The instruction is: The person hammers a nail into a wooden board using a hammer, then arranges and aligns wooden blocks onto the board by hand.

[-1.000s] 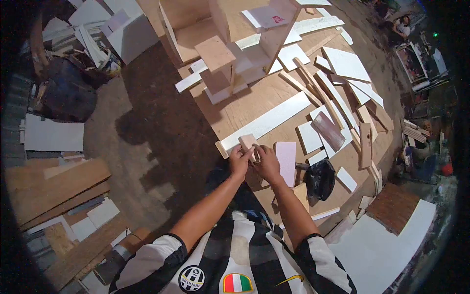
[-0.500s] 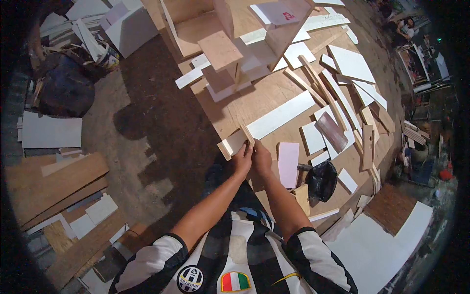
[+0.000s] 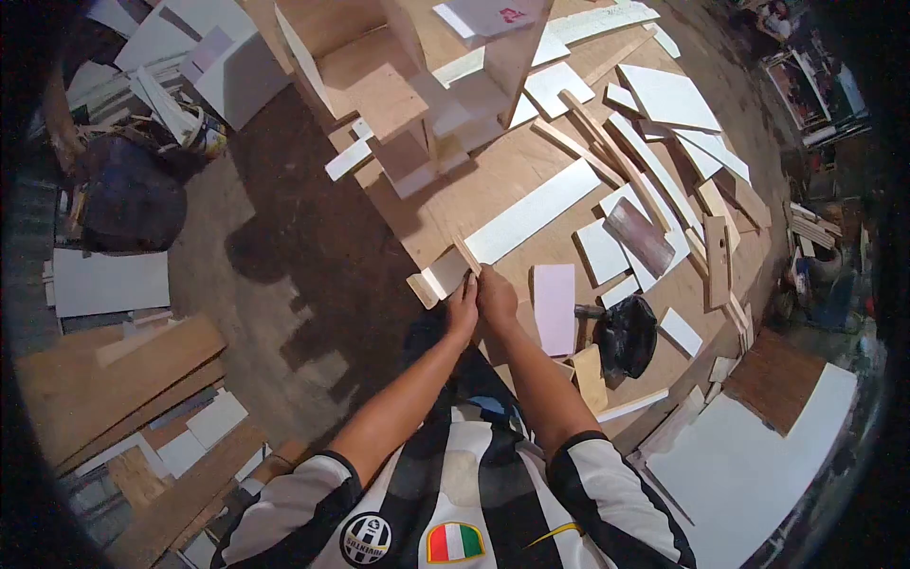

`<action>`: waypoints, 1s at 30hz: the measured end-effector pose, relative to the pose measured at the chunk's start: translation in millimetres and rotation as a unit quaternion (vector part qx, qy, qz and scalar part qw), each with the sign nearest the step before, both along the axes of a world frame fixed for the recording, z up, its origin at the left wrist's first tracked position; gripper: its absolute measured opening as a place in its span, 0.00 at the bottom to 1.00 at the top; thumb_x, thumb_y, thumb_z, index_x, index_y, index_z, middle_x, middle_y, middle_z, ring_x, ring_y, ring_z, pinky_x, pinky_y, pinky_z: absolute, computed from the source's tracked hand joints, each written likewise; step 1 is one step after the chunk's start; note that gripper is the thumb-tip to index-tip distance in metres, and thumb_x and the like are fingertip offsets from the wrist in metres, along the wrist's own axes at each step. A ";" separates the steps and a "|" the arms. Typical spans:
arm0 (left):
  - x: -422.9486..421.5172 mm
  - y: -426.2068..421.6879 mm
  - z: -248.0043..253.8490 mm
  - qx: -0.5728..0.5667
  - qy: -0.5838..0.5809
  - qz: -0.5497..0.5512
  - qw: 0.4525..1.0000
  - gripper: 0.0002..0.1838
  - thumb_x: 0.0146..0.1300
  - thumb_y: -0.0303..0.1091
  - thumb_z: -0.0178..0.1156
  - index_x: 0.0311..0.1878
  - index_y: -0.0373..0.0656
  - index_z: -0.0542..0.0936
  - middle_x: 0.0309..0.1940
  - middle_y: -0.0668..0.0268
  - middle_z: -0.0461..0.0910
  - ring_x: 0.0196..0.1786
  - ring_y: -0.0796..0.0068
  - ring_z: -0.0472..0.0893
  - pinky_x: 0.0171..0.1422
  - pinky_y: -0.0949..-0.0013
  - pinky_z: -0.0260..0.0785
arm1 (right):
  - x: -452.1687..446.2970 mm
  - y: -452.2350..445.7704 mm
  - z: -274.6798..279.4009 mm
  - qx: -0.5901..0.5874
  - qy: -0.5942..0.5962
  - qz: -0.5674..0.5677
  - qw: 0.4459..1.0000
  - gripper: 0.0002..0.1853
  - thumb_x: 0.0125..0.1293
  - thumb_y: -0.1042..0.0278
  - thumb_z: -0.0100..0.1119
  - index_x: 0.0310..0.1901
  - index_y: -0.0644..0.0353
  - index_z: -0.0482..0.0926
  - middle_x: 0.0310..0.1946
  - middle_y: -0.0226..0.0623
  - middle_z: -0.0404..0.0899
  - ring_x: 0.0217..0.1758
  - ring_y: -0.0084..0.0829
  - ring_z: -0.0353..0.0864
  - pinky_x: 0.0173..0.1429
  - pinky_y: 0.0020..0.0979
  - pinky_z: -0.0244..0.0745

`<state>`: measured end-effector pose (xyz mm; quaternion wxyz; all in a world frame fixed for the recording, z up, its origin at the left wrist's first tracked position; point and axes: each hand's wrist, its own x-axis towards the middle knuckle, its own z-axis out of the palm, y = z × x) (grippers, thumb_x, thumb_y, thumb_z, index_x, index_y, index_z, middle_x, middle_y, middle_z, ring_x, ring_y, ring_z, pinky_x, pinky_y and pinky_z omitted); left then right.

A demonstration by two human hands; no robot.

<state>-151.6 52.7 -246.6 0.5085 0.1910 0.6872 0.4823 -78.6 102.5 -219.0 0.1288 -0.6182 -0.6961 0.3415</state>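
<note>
At the table's near edge, a small wooden assembly made of short boards sits between me and a long white board. My left hand is closed on its near side, fingers pressed at the end of the upright wooden strip. Right beside it, my right hand is closed on the same end of that strip, its fingertips partly hidden. The white board lies flat just beyond the strip. A pale pink panel rests to the right of my right hand.
A wooden cabinet-like box stands on the far part of the plywood table. White panels and wood strips are heaped at the right. A black plastic bag and a hammer-like handle lie nearby. Boards cover the left floor.
The whole view has shifted a little, so the table and cabinet appear farther left. Both hands keep their hold on the small wooden assembly, with hardly any movement against the table.
</note>
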 end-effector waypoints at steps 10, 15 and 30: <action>-2.8 -5.9 3.4 0.038 0.064 0.065 0.995 0.23 0.77 0.43 0.59 0.64 0.33 0.76 0.54 0.55 0.82 0.54 0.69 0.80 0.61 0.67 0.72 | 4.0 -0.8 -3.9 0.026 0.005 0.024 0.999 0.08 0.67 0.65 0.58 0.41 0.60 0.76 0.37 0.52 0.84 0.42 0.56 0.85 0.42 0.54 0.78; -22.0 -5.1 84.3 0.098 0.178 0.011 0.979 0.19 0.71 0.37 0.66 0.57 0.34 0.76 0.43 0.63 0.80 0.44 0.75 0.79 0.51 0.68 0.75 | 6.4 -0.2 -7.5 0.036 0.008 0.035 0.999 0.06 0.67 0.67 0.56 0.40 0.60 0.75 0.36 0.51 0.84 0.42 0.54 0.86 0.42 0.53 0.79; -150.9 110.6 -7.7 -0.123 0.211 -0.558 0.793 0.36 0.56 0.47 0.77 0.59 0.28 0.81 0.52 0.48 0.85 0.52 0.58 0.84 0.58 0.59 0.74 | 3.5 -1.1 -11.2 -0.028 0.051 -0.165 0.985 0.13 0.66 0.60 0.62 0.44 0.61 0.77 0.37 0.59 0.84 0.43 0.61 0.85 0.45 0.56 0.78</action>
